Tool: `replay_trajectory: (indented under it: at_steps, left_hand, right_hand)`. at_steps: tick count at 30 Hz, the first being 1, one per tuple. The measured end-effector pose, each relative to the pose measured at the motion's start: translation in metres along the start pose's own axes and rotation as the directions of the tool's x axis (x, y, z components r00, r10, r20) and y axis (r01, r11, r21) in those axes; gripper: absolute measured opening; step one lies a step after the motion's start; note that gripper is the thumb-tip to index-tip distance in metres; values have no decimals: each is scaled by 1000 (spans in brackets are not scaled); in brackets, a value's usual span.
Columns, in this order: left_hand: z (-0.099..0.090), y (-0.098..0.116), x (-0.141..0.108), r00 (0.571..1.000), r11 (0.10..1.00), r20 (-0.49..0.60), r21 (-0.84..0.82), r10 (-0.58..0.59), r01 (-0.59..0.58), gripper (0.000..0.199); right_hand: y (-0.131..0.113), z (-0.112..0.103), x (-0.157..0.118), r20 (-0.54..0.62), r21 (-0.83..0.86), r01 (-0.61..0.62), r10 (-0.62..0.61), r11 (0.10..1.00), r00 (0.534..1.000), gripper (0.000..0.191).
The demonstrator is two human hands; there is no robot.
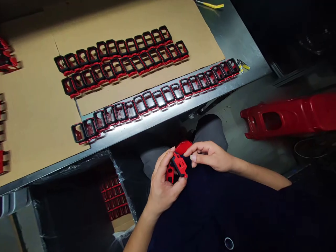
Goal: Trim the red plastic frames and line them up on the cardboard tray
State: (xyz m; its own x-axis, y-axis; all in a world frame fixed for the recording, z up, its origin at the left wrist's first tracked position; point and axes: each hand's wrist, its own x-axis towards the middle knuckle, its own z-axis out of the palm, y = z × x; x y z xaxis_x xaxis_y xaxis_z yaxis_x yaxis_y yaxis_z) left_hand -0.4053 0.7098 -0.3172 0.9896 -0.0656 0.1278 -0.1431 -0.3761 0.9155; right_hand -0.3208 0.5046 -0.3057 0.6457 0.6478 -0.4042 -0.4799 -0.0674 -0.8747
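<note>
My left hand [166, 182] is closed around a small red and black plastic housing [180, 165], its fingers on the top edge and the thumb at the lower end. Red plastic with holes shows on the side facing the palm. My right hand [210, 155] is just right of the housing, index finger stretched toward its upper edge and thumb a little apart. Nothing shows between these fingers; whether the index tip touches the housing I cannot tell. Behind both hands, a smooth red piece [183, 147] shows near my lap, partly hidden.
Rows of similar black-rimmed red housings [140, 42] stand on cardboard [34, 115] and along the metal table edge [123, 134]. Below the table, a lined box [123, 224] holds more. Yellow-handled tools [214, 5] lie at the far right corner. A large red shell [291, 115] is at right.
</note>
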Motion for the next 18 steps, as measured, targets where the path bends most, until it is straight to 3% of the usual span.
replay_trajectory:
  at_steps: [5, 12, 18]
  left_hand:
    - [0, -1, -1, 999, 999, 34, 45, 26, -28, 76]
    - [-1, -3, -2, 995, 994, 88, 94, 54, -63, 78]
    - [-2, -8, -4, 987, 978, 48, 136, 155, -161, 96]
  right_hand:
    - [-1, 6, 3, 101, 161, -107, 92, 981, 991, 31]
    - [2, 15, 9, 91, 187, -103, 87, 977, 992, 36]
    - [8, 16, 14, 119, 272, -109, 79, 956, 990, 32]
